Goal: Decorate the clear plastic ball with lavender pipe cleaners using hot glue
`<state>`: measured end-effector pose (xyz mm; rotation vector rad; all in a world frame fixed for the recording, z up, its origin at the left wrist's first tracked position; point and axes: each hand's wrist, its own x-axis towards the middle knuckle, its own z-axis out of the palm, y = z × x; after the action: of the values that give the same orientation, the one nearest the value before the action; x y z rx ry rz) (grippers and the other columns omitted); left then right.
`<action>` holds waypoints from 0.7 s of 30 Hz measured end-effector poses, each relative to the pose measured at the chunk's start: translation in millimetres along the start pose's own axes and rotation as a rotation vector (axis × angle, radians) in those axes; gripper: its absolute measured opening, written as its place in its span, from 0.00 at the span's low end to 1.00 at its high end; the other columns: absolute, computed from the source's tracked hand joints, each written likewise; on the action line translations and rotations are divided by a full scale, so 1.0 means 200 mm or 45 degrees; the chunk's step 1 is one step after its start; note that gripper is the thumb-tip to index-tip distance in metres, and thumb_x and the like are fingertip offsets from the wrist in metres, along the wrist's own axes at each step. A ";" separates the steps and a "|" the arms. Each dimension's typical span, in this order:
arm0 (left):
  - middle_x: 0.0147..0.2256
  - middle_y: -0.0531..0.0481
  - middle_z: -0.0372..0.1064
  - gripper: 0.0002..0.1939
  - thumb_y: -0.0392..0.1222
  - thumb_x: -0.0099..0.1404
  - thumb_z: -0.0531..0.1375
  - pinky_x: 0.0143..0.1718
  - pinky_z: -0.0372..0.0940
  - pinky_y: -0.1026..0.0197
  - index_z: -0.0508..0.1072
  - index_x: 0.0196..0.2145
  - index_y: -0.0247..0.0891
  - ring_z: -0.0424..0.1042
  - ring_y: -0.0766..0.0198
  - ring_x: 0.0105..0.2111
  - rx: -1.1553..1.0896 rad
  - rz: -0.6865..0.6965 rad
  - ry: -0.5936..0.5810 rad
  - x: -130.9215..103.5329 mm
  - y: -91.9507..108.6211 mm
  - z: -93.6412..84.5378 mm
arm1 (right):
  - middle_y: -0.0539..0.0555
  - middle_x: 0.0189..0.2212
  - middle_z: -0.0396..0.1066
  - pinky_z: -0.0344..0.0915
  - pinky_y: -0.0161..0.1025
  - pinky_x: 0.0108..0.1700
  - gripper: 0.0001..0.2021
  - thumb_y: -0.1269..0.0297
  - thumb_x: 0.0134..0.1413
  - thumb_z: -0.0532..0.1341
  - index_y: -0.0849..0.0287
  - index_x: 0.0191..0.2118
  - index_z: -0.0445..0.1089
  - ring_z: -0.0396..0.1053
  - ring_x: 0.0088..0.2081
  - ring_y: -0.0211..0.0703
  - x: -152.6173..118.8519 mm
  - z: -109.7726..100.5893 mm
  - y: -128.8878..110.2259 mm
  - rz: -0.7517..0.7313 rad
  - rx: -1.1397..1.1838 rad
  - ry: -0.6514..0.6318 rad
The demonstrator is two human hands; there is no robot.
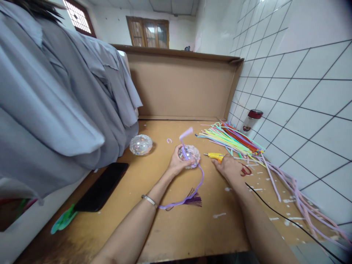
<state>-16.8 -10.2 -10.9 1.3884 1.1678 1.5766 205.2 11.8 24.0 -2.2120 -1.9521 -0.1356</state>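
Note:
My left hand (177, 161) is closed around a clear, beaded-looking ball (193, 152) above the tabletop. A lilac pipe cleaner (202, 178) runs across the ball; one end sticks up behind it and the other curves down to the table. Beside that lower strand lies a dark purple tassel (194, 199). To the right, my right hand (227, 165) is wrapped around a yellow glue gun (216, 156), its nozzle pointing left toward the ball. The nozzle and ball are apart. A similar clear ball (141, 144) sits on the table at left.
Bundled colourful pipe cleaners (231, 137) lie at right, near red-handled scissors (245, 169) and a red-lidded bottle (251, 121). A black cable (286, 212) crosses the right side. A dark phone (103, 187) lies left, beside grey hanging cloth (68, 99). A cardboard panel (184, 84) stands behind.

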 end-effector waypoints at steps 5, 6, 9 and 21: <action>0.47 0.47 0.70 0.41 0.45 0.37 0.75 0.53 0.67 0.50 0.63 0.49 0.41 0.72 0.54 0.48 0.042 0.019 0.007 -0.01 -0.01 0.01 | 0.72 0.42 0.75 0.68 0.48 0.43 0.26 0.49 0.56 0.59 0.70 0.49 0.69 0.75 0.46 0.61 0.02 0.01 0.01 0.083 0.043 -0.092; 0.47 0.46 0.70 0.41 0.45 0.38 0.74 0.54 0.66 0.50 0.63 0.49 0.40 0.72 0.54 0.48 0.063 0.026 0.009 -0.01 -0.01 0.01 | 0.72 0.43 0.75 0.68 0.48 0.43 0.26 0.50 0.56 0.58 0.70 0.49 0.69 0.75 0.46 0.61 0.02 0.01 0.01 0.118 0.081 -0.100; 0.48 0.45 0.70 0.42 0.46 0.40 0.74 0.54 0.66 0.51 0.62 0.51 0.39 0.72 0.54 0.49 0.092 0.027 -0.015 -0.02 -0.02 0.02 | 0.70 0.44 0.75 0.67 0.46 0.41 0.25 0.51 0.55 0.58 0.68 0.49 0.70 0.74 0.46 0.62 0.03 0.00 0.03 0.199 0.197 -0.087; 0.45 0.46 0.70 0.41 0.44 0.40 0.75 0.50 0.68 0.52 0.63 0.50 0.39 0.72 0.55 0.45 0.197 0.001 0.010 -0.04 0.04 0.04 | 0.59 0.37 0.75 0.60 0.40 0.37 0.21 0.54 0.52 0.58 0.60 0.49 0.67 0.71 0.40 0.55 -0.03 -0.08 -0.02 -0.082 0.494 0.409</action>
<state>-8.1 -19.7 -5.5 1.4821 1.3177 1.5201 202.2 4.2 38.0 -1.7604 -1.7061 -0.1025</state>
